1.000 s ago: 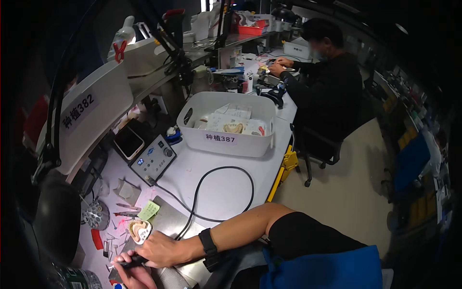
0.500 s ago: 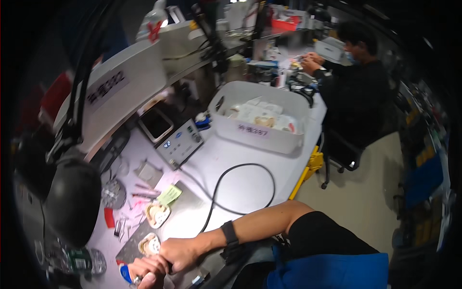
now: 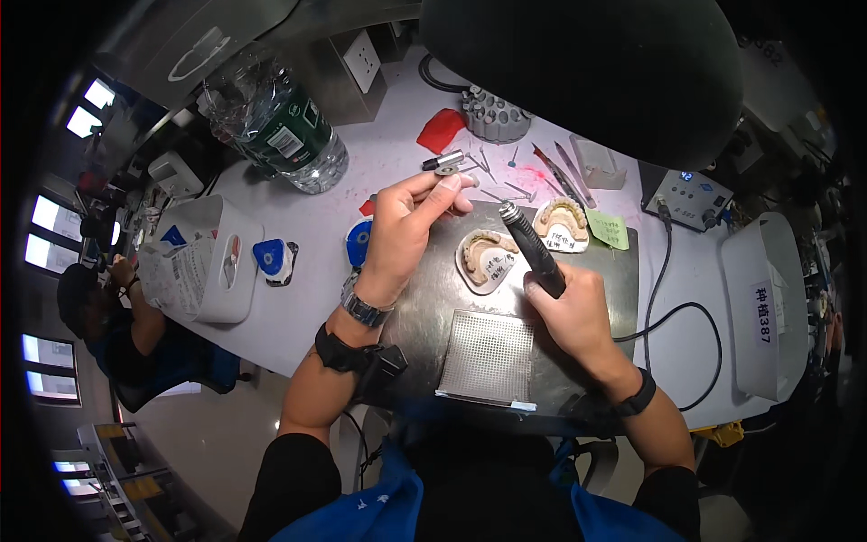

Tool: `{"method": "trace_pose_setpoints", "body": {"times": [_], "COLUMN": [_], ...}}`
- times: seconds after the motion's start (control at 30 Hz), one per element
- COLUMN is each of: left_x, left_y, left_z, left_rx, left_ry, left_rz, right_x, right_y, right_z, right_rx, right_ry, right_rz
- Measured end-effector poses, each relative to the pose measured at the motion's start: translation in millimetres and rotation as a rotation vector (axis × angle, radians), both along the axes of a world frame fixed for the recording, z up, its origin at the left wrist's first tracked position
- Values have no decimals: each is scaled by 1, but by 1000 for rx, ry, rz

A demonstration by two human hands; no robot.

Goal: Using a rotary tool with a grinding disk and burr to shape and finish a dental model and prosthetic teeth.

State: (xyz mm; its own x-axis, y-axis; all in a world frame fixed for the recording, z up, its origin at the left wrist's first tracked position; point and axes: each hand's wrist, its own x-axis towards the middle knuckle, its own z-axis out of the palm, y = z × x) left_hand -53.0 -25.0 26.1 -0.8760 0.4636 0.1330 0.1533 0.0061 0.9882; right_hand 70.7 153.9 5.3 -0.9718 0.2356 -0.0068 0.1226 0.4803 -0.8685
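Note:
My right hand point(image 3: 578, 312) is closed round a black micromotor handpiece point(image 3: 537, 248), its ridged metal nose pointing up and left. My left hand point(image 3: 402, 230) is raised beside it, thumb and fingers pinched at a small piece too unclear to name; a short metal cylinder with a black end point(image 3: 442, 161) shows at its fingertips. Between and beyond the hands, two plaster dental models point(image 3: 488, 264) with handwriting lie on a grey metal board point(image 3: 420, 312). A blue-and-white mould point(image 3: 359, 242) is partly hidden behind my left hand.
A perforated metal grille point(image 3: 488, 357) lies near the front edge. Burs, tweezers and a bur stand point(image 3: 495, 117) lie beyond. A large bottle point(image 3: 289, 135) and white bins point(image 3: 768, 307) flank the bench; a black lamp point(image 3: 587, 72) overhangs it. At left sits another person point(image 3: 99, 307).
The view has swung left and down from the right side of the bench. My hands were together; now they are apart, and the handpiece is plainly seen in my right hand.

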Motion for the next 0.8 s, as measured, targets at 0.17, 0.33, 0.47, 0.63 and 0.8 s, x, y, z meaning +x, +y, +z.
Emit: {"method": "trace_pose_setpoints", "body": {"times": [0.17,0.33,0.47,0.63,0.8], "left_x": [-8,2,1,3,-12], "left_y": [-6,-12,-27,-44,-48], "left_z": [-24,-10,-4,11,1], "left_rx": [-692,-941,-1213,-1325,-1276], "left_ry": [552,711,642,458,494], "left_rz": [72,256,258,127,71], "right_x": [1,0,-2,-3,-4], "right_y": [5,9,8,10,14], "right_z": [2,-1,-4,-3,-6], "right_rx": [67,42,10,33,23], "right_ry": [46,69,82,84,106], "right_rz": [-56,-100,-99,-119,-146]}}
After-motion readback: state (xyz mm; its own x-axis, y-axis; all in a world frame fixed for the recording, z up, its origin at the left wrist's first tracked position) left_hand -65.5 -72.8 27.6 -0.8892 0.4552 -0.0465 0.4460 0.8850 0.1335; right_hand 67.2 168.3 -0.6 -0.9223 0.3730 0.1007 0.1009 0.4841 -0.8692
